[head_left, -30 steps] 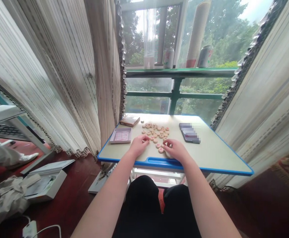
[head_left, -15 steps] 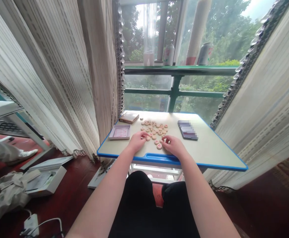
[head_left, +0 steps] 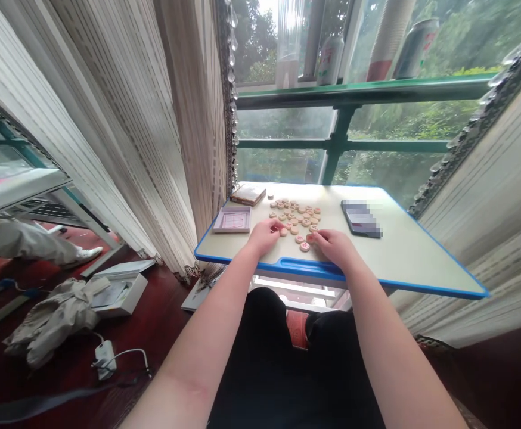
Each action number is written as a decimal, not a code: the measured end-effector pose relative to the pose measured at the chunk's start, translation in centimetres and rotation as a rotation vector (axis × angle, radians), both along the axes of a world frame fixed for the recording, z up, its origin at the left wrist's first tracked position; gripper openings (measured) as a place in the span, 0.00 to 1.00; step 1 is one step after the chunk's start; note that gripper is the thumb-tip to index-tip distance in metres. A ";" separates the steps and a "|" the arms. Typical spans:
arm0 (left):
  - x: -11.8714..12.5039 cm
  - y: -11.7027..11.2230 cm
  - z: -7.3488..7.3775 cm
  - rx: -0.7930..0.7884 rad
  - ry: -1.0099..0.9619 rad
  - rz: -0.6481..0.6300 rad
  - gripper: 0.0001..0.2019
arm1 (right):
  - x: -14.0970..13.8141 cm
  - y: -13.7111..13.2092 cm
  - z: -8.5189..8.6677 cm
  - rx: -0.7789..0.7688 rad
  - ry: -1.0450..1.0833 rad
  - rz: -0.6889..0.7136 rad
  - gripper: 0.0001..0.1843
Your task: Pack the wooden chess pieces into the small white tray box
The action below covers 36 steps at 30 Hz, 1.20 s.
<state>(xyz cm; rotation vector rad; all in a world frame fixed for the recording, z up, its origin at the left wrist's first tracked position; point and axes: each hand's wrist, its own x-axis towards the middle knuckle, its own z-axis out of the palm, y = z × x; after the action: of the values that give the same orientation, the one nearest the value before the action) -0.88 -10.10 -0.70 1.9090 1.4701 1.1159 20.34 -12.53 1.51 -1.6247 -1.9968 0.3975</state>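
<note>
Head view: discs [head_left: 295, 230] apparently flat.

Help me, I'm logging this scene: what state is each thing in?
Left hand, curled, fingertips at a round piece; grip unclear
Right hand, curled, fingertips at another; grip unclear
Round pieces, loosely scattered
Shallow box, open, red-lined sheet inside
Brown-sided box, lying flat; open or shut unclear
Phone, lying flat, screen obscured
Drink cans, upright
Cups, nested in a tall stack
White carton, open
Curtains, drawn apart
</note>
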 end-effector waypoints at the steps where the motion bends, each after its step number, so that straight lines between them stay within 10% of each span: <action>1: 0.0 0.0 0.0 -0.004 0.000 0.000 0.11 | 0.0 0.0 0.0 -0.004 -0.008 -0.004 0.18; 36: 0.1 -0.5 0.6 0.034 0.094 -0.081 0.07 | 0.1 0.2 0.0 0.034 -0.011 0.024 0.16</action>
<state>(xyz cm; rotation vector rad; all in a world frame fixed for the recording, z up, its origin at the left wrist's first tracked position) -0.77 -10.58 -0.12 2.0513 1.4173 1.0334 20.48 -12.36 1.48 -1.5868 -2.0224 0.3630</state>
